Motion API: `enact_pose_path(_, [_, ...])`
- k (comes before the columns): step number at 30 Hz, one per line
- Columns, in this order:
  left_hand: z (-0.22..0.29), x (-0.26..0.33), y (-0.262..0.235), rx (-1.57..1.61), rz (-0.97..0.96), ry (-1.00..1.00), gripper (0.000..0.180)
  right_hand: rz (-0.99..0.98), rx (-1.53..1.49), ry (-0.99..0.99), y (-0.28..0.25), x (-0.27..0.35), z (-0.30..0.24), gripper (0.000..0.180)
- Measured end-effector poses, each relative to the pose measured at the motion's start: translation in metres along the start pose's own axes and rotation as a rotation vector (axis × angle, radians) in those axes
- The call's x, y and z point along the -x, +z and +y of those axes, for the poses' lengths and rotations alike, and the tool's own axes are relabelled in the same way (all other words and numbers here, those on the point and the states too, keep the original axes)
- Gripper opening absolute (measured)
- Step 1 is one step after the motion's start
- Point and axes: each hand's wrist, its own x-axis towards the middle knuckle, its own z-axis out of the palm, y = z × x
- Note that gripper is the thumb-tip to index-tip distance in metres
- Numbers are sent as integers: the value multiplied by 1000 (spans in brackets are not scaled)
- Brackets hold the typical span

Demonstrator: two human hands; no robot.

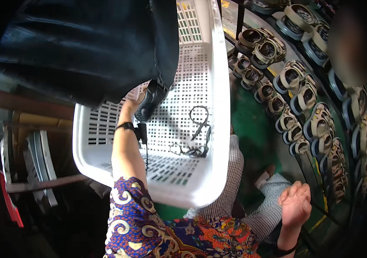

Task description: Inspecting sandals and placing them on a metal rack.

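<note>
My left hand (135, 102) reaches into a white plastic basket (221, 107) with slotted walls. It is closed around a black sole-shaped piece (151, 101) with a textured surface, which hides most of the fingers. Above it, a large dark sheet or bag (93, 47) covers the far left of the basket. Thin black straps (199, 124) lie loose on the basket's bottom, and a dark cord (145, 148) hangs beside my left wrist. My right hand (295, 200) is off to the lower right, outside the basket, with its fingers curled in and nothing visible in them.
Racks on the right hold rows of beige strapped sandals (293, 77). On the left stands a shelf (41, 184) with upright flat pieces (41, 155) and a red item (13, 210). My checked trouser legs (230, 176) are beside the basket, over a green floor (258, 116).
</note>
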Motion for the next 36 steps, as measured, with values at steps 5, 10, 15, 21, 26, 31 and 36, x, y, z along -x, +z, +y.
enact_pose_path(5, [-47, -30, 92, 381, 301, -59, 74, 356, 48, 189, -61, -21, 35, 18])
enact_pose_path(10, [-35, -18, 124, 541, 288, -417, 72, 468, 100, 316, -76, -13, 45, 16])
enact_pose_path(15, [-17, -17, 159, 1115, -35, -481, 29, 322, 20, 309, -60, -2, 55, 17])
enact_pose_path(21, [32, -28, 183, 672, 340, -85, 31, 116, 8, 216, -63, 34, 47, 20])
enact_pose_path(26, [52, 15, 158, 1196, -383, -251, 37, 188, 19, 258, -92, 55, 49, 21])
enact_pose_path(31, [85, 17, 144, 1445, -393, -281, 25, 262, 7, 300, -106, 45, 52, 18])
enact_pose_path(36, [121, 65, 30, 934, -295, -266, 24, 179, -5, 252, -96, 37, 50, 21])
